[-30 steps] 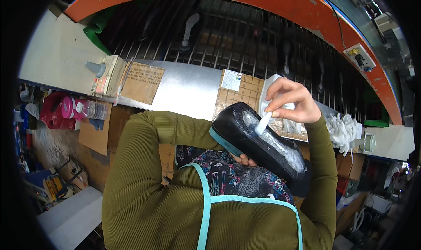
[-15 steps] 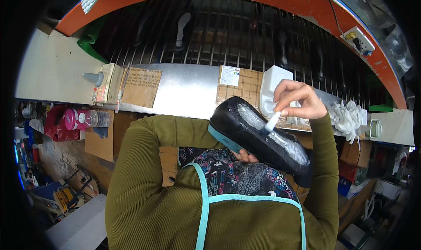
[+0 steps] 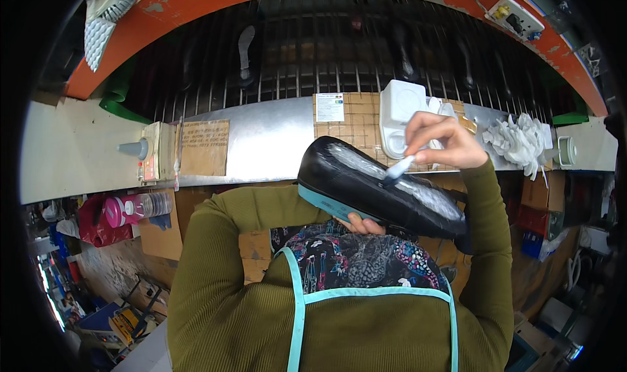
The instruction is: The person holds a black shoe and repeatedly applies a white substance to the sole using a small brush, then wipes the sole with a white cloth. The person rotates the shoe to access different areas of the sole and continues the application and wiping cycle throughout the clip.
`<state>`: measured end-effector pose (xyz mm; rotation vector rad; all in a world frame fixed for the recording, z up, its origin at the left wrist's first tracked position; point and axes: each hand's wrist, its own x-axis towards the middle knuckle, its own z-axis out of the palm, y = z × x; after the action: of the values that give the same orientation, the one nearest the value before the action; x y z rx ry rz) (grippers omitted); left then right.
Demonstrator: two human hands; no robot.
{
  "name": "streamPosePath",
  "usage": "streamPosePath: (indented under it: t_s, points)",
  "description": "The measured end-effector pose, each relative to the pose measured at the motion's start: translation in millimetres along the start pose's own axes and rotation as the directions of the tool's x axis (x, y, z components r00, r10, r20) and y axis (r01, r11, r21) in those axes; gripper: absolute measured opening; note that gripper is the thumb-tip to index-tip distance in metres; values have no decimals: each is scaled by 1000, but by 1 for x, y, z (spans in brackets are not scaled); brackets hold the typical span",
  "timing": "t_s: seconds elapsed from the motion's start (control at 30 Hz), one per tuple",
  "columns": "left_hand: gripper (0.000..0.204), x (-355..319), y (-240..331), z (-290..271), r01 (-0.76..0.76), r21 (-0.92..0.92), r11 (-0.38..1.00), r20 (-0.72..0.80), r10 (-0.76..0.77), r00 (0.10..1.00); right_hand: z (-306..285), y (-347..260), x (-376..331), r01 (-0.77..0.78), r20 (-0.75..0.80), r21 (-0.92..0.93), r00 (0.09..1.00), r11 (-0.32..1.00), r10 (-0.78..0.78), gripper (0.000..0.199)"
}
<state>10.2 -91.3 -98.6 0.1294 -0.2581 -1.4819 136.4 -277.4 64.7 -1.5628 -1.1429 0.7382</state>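
My left hand holds a black shoe upper stretched on a teal last, gripping from beneath; its fingertips show under the near side, and the rest is hidden. The shoe lies aslant, underside up, with streaky white coating along its bottom. Between thumb and fingers, my right hand pinches a small white-handled brush. The dark bristles touch the middle of the underside, close to its near edge. Just beyond the brush, a white plastic tray with round hollows stands on the bench.
A metal rack of rods runs behind the bench. At right sits a heap of white crumpled material; at left, a grey cone-shaped piece juts from a box. A pink-capped bottle lies lower left.
The head view has shifted, so the bench and rack sit elsewhere in the picture. The brush now leans flatter, its bristles nearer the close edge of the shoe's underside. Both grips stay the same.
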Motion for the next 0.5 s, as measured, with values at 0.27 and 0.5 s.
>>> streamPosePath:
  t_s: [0.27,0.5]
  points:
    - [90,-54,8,12,-476,130,870,-261,493,830,14,103,-124,-155,-685,467,559,871,467,23]
    - [80,-115,49,34,-885,353,304,-364,916,170,97,168,-122,-794,-908,-130,335,593,251,15]
